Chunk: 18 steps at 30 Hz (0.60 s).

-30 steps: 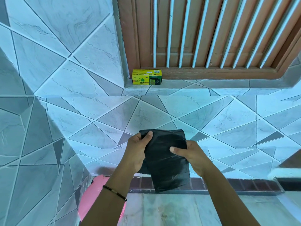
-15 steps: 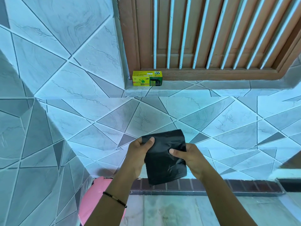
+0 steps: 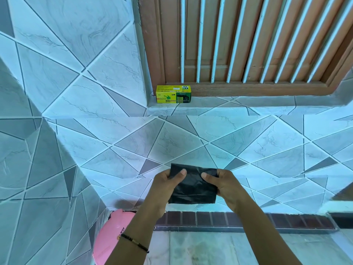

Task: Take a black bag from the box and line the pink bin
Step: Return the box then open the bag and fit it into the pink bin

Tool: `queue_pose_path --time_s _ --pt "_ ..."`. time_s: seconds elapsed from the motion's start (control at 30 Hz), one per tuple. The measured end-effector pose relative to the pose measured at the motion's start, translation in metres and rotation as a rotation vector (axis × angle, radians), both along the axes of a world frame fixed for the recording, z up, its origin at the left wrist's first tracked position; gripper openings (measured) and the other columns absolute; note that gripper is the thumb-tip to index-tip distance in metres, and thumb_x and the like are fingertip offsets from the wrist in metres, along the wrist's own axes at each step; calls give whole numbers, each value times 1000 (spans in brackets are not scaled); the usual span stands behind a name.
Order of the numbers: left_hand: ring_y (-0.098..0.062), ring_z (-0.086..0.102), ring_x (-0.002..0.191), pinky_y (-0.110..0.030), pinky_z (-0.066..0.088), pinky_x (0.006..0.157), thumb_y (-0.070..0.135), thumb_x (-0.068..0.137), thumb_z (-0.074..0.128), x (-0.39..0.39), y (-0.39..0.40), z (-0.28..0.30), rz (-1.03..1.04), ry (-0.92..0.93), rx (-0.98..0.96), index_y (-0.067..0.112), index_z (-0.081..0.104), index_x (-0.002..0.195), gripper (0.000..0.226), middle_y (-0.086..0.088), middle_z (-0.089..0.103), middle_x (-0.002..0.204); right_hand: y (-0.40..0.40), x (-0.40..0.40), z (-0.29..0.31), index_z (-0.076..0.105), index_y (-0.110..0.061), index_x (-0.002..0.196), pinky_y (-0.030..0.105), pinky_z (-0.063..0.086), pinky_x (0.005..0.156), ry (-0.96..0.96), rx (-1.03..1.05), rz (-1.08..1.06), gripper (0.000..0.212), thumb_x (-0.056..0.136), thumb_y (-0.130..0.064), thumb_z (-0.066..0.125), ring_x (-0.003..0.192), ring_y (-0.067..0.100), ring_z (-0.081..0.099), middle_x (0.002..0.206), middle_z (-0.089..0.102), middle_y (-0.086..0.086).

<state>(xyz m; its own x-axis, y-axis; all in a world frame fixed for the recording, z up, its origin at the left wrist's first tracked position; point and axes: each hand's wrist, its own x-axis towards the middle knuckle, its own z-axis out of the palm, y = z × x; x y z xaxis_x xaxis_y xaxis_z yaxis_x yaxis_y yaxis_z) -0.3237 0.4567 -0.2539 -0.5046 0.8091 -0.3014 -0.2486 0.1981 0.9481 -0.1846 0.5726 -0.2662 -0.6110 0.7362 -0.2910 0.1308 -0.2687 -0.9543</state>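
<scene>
A folded black bag (image 3: 193, 188) is held up in front of the tiled wall, both hands pinching its upper edge. My left hand (image 3: 165, 185) grips its left side with the thumb on the front. My right hand (image 3: 224, 185) grips its right side the same way. The yellow and green bag box (image 3: 173, 94) lies on the window ledge, above and left of the hands. The pink bin (image 3: 112, 234) stands on the floor at the lower left, partly hidden by my left forearm.
A tiled wall (image 3: 248, 150) faces me, with a side wall (image 3: 38, 169) closing in on the left beside the bin. A brown window frame with white bars (image 3: 248, 44) sits above the ledge. A dark brick strip (image 3: 267, 220) runs along the floor edge.
The hanging part of the bag has drawn up, so it looks shorter and wider now. Both hands have shifted slightly apart along its top edge.
</scene>
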Motion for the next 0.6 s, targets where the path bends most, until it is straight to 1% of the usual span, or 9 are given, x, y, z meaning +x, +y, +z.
queue_pose_path --time_s 0.1,0.2,0.27,0.33,0.4,0.47,0.5,0.53,0.6 --pt "-21 72 88 -29 59 72 20 83 67 6 -3 -1 -5 49 4 11 69 100 20 -9 75 99 1 3 3 70 -2 98 42 54 88 36 -30 13 21 82 -16 68 94 30 69 97 74 14" --pt "-21 71 89 -30 58 74 20 84 66 6 -3 0 -16 60 7 12 69 99 17 -9 75 99 0 7 4 69 -2 100 40 54 88 37 -29 62 23 82 -16 67 95 29 69 99 74 14" --pt "-19 71 88 -27 58 71 19 86 64 6 -4 1 -42 44 5 14 68 100 16 -6 75 97 0 8 1 71 -5 94 41 53 87 39 -21 7 15 83 -14 66 93 29 69 93 75 11" --pt "-20 71 88 -27 59 72 15 87 62 7 -5 1 -74 -7 -3 13 67 102 17 -7 74 98 1 10 1 72 -6 88 38 54 82 63 -35 -46 10 84 -12 65 89 29 68 87 75 9" --pt "-23 70 92 -31 59 76 15 87 61 9 -5 0 -74 -28 -15 8 66 106 20 -12 73 103 1 13 2 71 -5 93 34 55 76 82 -52 -8 14 84 -14 64 88 25 69 90 75 9" --pt "-24 70 93 -32 60 76 17 86 62 9 -5 -2 -20 -33 -14 6 66 106 23 -14 73 103 0 16 4 70 -8 98 35 55 80 71 -46 73 18 85 -18 64 88 22 70 94 75 8" --pt "-25 70 93 -32 60 75 19 86 63 9 -5 -3 14 -38 -11 5 67 105 24 -15 73 103 0 18 4 70 -10 99 37 53 81 50 -33 110 18 85 -19 64 87 22 69 95 74 8" --pt "-25 70 91 -31 60 71 20 85 64 8 -5 -3 42 -50 -3 5 67 104 24 -15 73 101 0 20 4 70 -10 99 38 52 79 26 -21 144 18 84 -20 65 85 23 67 95 73 8" --pt "-23 70 84 -27 58 59 19 84 65 9 -6 -1 96 -92 21 6 68 98 20 -14 72 96 -1 24 4 70 -8 99 32 52 67 2 -7 182 21 81 -20 68 77 23 63 93 70 11"
